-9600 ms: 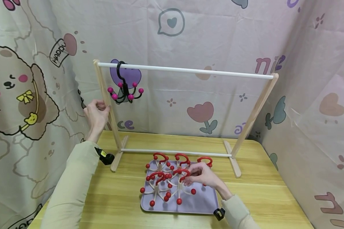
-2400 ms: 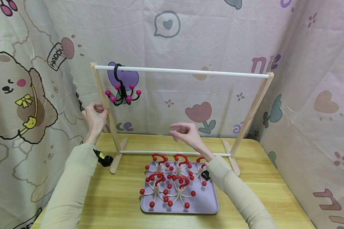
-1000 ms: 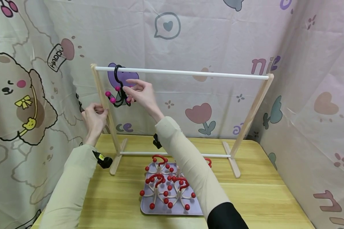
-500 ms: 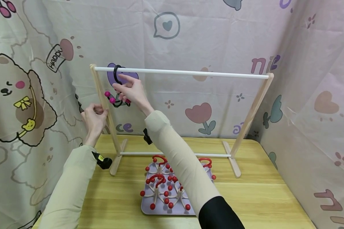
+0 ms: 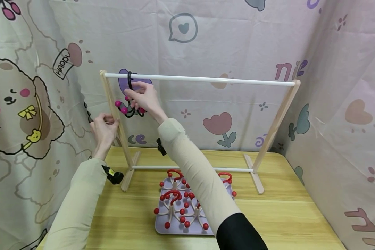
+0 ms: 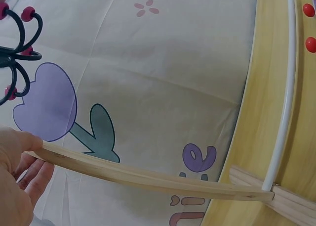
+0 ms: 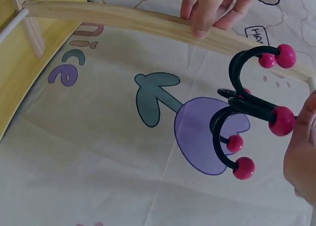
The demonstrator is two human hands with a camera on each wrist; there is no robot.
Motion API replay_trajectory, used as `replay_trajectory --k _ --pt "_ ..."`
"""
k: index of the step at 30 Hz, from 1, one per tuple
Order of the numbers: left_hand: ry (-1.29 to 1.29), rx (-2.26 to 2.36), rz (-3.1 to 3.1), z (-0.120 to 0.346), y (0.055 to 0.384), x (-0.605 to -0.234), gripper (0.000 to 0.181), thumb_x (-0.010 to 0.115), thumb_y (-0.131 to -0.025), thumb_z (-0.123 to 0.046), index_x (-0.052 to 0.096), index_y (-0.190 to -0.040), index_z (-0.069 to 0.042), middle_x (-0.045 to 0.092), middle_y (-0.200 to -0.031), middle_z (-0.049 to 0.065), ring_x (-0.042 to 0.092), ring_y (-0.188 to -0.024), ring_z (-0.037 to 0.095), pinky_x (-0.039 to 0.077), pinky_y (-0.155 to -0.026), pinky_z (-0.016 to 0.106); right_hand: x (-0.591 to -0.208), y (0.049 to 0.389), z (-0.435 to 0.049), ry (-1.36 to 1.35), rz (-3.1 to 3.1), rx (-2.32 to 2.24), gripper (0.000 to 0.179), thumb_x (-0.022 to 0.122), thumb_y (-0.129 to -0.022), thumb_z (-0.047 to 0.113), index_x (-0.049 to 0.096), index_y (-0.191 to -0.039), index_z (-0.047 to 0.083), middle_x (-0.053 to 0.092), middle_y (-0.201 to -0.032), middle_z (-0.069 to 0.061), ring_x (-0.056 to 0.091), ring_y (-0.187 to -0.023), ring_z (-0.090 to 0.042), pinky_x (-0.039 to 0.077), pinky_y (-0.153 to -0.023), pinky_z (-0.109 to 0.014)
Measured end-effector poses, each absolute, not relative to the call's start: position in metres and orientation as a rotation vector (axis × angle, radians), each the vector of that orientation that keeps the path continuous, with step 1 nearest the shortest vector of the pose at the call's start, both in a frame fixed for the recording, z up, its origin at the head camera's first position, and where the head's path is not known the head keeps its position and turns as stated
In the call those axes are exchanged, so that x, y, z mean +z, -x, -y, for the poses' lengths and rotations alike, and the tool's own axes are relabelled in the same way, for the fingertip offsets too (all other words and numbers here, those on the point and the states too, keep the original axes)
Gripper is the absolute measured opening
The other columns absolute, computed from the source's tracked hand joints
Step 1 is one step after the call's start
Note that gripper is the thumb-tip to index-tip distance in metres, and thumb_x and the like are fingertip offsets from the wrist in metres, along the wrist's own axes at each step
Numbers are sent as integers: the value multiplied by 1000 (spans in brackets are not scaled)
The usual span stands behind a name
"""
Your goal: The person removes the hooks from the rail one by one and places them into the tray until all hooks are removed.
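Note:
A black multi-arm hook hanger [image 5: 130,82] with pink ball tips hangs from the white top rod [image 5: 206,79] of a wooden rack, near its left end. My right hand [image 5: 146,100] pinches the hanger's stem just below the hook, partly covering it. In the right wrist view the curved arms and pink balls [image 7: 282,120] spread out beside that hand. My left hand [image 5: 104,132] grips the rack's left wooden post [image 5: 122,139] about midway up. The left wrist view shows the thumb above the post [image 6: 148,179] and fingers below.
A lilac tray [image 5: 165,230] on the wooden table [image 5: 287,215] bears several cream hangers with red hooks and red balls, partly hidden by my right sleeve [image 5: 193,170]. A lower white rod [image 5: 156,167] joins the rack's feet. Patterned curtains stand behind and at both sides.
My right hand has moved from the tray up and left to the black hanger. The hanger's hook has turned and looks narrower now. My left hand has stayed on the post.

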State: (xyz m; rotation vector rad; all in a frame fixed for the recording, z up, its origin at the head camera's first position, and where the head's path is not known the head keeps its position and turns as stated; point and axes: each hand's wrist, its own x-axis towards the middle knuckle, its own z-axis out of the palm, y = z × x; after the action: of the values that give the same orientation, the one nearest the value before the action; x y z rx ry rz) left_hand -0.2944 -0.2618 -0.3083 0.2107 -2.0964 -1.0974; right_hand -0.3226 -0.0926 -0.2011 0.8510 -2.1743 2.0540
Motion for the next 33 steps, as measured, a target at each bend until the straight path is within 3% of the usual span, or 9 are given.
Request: replay_trajectory --k 5,12,18,25,29,33 --pt "-224 -1111 2110 262 295 -309 27 68 -91 -11 67 -111 6 72 -108 29 56 -116 39 33 -107 48 -201 324 87 -708 2149 1935 24 68 -96 17 70 -116 3 70 -76 -9 62 -53 -17 51 -51 -25" --pt "-234 -1104 2100 261 294 -308 25 68 -91 -11 68 -110 6 73 -106 28 60 -106 35 38 -104 45 -203 328 75 -587 2117 1864 22 66 -96 15 72 -112 1 77 -88 -16 67 -58 -17 54 -54 -22" --pt "-242 -1114 2112 262 294 -308 27 68 -91 -12 67 -111 6 71 -108 29 57 -113 36 35 -105 46 -202 330 65 -571 2038 1918 19 65 -95 8 72 -106 -6 77 -87 -21 73 -63 -20 62 -65 -31" --pt "-249 -1114 2117 262 293 -309 26 67 -91 -11 67 -111 6 72 -107 27 58 -109 35 38 -101 41 -201 330 52 -563 1899 2132 18 65 -94 3 69 -105 -11 75 -95 -29 76 -68 -25 63 -73 -39" --pt "-249 -1103 2114 262 293 -308 25 67 -92 -11 67 -111 6 73 -105 26 59 -101 31 39 -93 34 -201 329 46 -602 1776 2236 19 65 -94 -1 66 -105 -16 71 -97 -36 73 -63 -20 62 -75 -42" --pt "-243 -1120 2106 261 293 -308 25 67 -92 -11 67 -111 6 72 -106 28 58 -108 34 38 -99 38 -203 327 37 -649 1688 2314 21 63 -95 -3 64 -109 -19 68 -103 -40 71 -62 -13 62 -75 -40"
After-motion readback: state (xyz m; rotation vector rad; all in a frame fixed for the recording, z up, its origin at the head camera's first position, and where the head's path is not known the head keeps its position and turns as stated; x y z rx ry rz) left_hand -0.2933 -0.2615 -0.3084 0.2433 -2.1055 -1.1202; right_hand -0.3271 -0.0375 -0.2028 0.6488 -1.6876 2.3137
